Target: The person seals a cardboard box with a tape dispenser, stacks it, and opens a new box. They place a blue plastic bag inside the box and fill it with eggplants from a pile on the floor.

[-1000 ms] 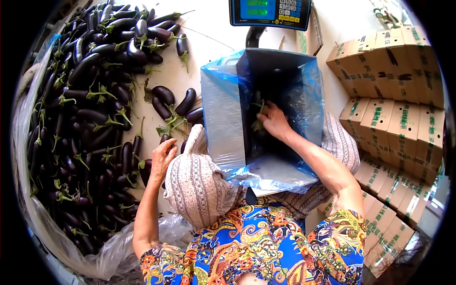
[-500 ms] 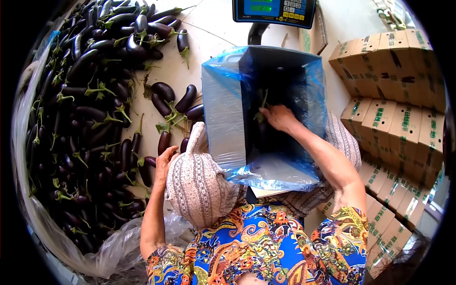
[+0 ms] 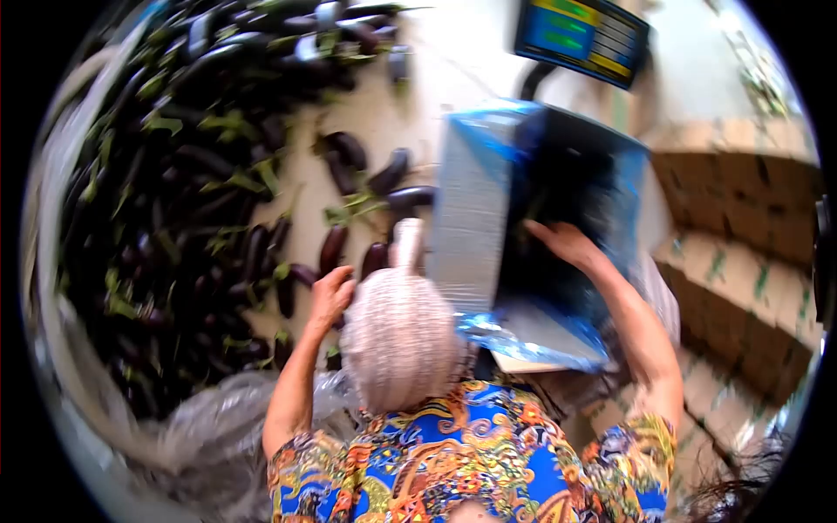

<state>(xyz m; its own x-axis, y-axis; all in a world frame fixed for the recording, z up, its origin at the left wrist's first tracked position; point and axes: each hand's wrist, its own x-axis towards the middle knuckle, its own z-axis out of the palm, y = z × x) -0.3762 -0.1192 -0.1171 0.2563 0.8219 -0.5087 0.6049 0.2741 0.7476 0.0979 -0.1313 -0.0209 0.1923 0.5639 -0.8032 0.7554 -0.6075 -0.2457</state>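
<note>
My right hand [image 3: 565, 241] is inside the open box [image 3: 471, 209] lined with blue plastic; its fingers are partly hidden and blurred, near a pale green stem above dark eggplants. Beside my knee, my left hand [image 3: 334, 295] has its fingers curled near the loose eggplants, and what lies under them is hidden. A small group of eggplants [image 3: 332, 248] lies on the floor between the large pile [image 3: 205, 209] and the box.
A scale display [image 3: 580, 37] with green digits stands behind the box. Stacked cardboard boxes [image 3: 741, 200] fill the right side. Clear plastic sheeting [image 3: 222, 418] edges the pile at the lower left. My patterned trouser knee [image 3: 401, 340] is beside the box.
The whole view has shifted and tilted, with blur, so the box and scale appear farther right. My right hand remains in the box and my left hand by my knee.
</note>
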